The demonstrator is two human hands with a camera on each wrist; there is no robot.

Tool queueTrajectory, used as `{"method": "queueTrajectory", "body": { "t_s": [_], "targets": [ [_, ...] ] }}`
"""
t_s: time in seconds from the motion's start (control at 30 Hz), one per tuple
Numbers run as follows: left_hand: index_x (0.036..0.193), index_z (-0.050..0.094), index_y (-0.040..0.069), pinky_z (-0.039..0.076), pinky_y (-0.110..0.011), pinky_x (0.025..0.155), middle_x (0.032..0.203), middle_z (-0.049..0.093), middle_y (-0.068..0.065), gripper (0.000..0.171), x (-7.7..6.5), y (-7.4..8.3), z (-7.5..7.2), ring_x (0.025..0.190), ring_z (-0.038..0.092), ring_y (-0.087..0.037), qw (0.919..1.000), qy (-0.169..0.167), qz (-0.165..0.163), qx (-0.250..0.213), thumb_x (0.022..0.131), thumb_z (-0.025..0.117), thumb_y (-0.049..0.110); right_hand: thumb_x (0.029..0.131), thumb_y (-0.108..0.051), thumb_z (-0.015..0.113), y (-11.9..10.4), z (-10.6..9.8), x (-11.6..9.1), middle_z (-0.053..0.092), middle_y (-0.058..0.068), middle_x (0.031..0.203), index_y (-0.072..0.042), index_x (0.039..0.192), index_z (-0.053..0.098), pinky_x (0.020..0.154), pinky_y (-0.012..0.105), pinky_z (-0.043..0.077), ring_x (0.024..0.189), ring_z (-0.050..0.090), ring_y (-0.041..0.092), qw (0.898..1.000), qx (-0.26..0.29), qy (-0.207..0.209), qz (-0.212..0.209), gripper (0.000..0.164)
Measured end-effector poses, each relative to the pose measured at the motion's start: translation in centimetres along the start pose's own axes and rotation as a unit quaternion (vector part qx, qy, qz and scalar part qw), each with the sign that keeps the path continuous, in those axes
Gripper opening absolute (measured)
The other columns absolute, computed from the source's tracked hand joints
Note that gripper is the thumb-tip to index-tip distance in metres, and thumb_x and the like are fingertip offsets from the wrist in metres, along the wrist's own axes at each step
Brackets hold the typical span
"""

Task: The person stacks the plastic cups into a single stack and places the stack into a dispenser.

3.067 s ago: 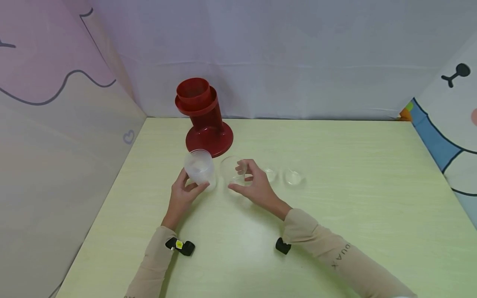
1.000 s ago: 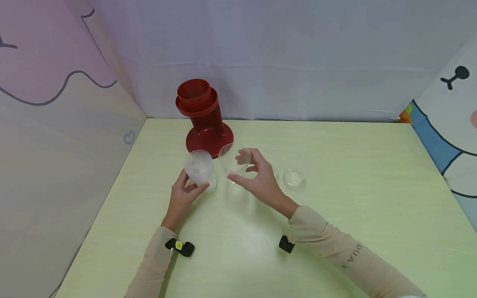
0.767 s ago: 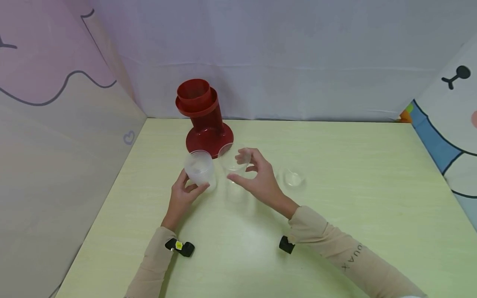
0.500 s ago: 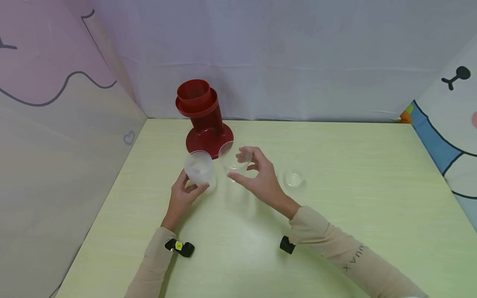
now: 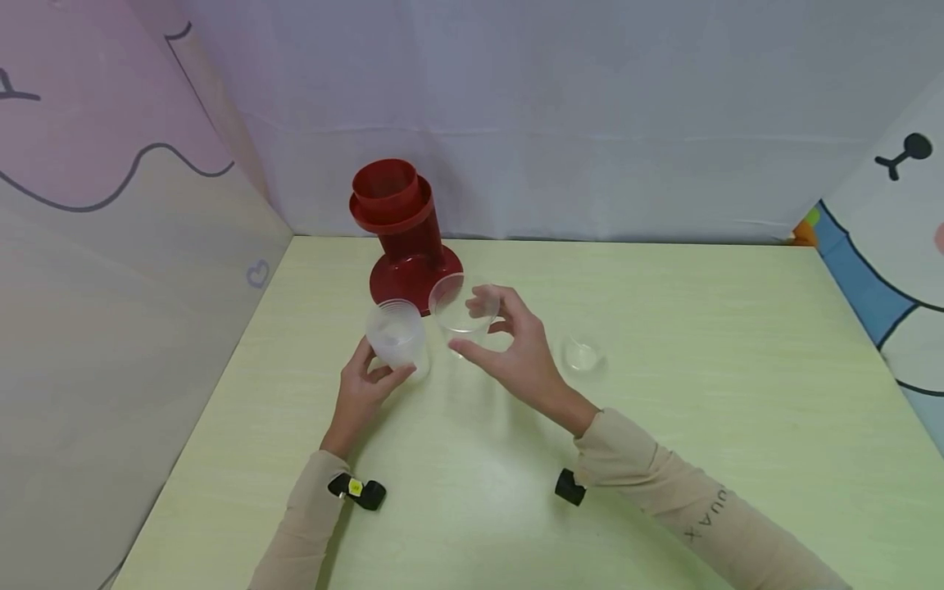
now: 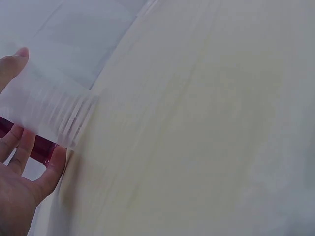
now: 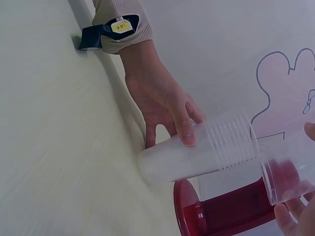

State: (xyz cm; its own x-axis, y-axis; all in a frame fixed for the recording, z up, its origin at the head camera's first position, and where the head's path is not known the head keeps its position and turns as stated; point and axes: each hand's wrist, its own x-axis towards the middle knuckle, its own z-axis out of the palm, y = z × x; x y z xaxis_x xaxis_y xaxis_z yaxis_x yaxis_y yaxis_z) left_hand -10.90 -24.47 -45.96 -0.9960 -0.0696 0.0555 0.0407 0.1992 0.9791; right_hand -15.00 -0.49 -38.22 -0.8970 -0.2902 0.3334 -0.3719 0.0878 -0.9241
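Observation:
In the head view my left hand (image 5: pixel 361 401) grips the lower part of a stack of clear plastic cups (image 5: pixel 396 334), mouths up, just in front of the red cup holder. The left wrist view shows its thumb and fingers (image 6: pixel 49 172) on either side of the stacked cups. Beside the stack, a single clear plastic cup (image 5: pixel 463 307) is held between thumb and fingers of my right hand (image 5: pixel 519 352), its rim higher than the stack's. In the right wrist view this cup (image 7: pixel 276 172) is close to the stack's rims (image 7: pixel 236 140). Another clear cup (image 5: pixel 581 354) stands right of my right hand.
The red cup holder (image 5: pixel 409 246), with a round base and a wide collar, stands at the back left, behind the stack. A grey-white curtain (image 5: pixel 590 123) hangs along the back of the pale table (image 5: pixel 701 393), and printed cloths flank both sides.
My right hand has raised the single cup upward from near the table. A second cup seen standing right of that hand earlier no longer shows. The left hand and stack have stayed put.

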Motion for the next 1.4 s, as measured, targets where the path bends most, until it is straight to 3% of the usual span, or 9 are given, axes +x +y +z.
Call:
{"method": "queueTrajectory", "body": {
  "t_s": [0.5,0.7,0.93,1.4],
  "targets": [
    [0.142,0.039,0.017,0.049,-0.028,0.091,0.137,0.045,-0.002,0.070,0.1,-0.3,0.0,0.123,0.044,-0.020,0.9999,0.001,0.000,0.011,0.081,0.076,0.015,0.076,-0.014,0.080,-1.1,-0.2,0.7,0.062,0.000,0.111,-0.010,0.126,0.050,0.082,0.047,0.049,0.105,0.055,0.010,1.000,0.001,0.002,-0.013,0.058],
    [0.141,0.040,0.016,0.049,-0.028,0.090,0.136,0.046,-0.002,0.070,0.1,-0.3,0.0,0.122,0.044,-0.019,1.0000,0.001,0.000,0.008,0.081,0.076,0.014,0.075,-0.012,0.080,-1.7,0.0,1.0,0.062,0.000,0.110,-0.011,0.125,0.051,0.080,0.040,0.050,0.104,0.055,0.010,1.000,0.008,0.003,-0.029,0.058],
    [0.140,0.041,0.014,0.050,-0.031,0.091,0.134,0.047,-0.003,0.069,0.1,-0.4,0.0,0.121,0.045,-0.019,0.9999,0.004,0.008,0.006,0.081,0.076,0.011,0.075,0.002,0.077,-5.8,-0.1,0.7,0.061,0.017,0.108,0.003,0.121,0.050,0.081,0.052,0.048,0.104,0.056,0.025,1.000,0.017,0.001,-0.020,0.053],
    [0.141,0.041,0.016,0.050,-0.028,0.089,0.134,0.047,-0.004,0.069,0.1,-0.5,-0.1,0.122,0.045,-0.020,0.9997,-0.001,0.024,-0.004,0.081,0.075,0.010,0.077,-0.002,0.076,-6.3,0.2,1.1,0.058,0.014,0.118,0.002,0.125,0.050,0.082,0.042,0.050,0.105,0.055,0.023,1.000,-0.007,-0.011,-0.022,0.054]
  ]
}}
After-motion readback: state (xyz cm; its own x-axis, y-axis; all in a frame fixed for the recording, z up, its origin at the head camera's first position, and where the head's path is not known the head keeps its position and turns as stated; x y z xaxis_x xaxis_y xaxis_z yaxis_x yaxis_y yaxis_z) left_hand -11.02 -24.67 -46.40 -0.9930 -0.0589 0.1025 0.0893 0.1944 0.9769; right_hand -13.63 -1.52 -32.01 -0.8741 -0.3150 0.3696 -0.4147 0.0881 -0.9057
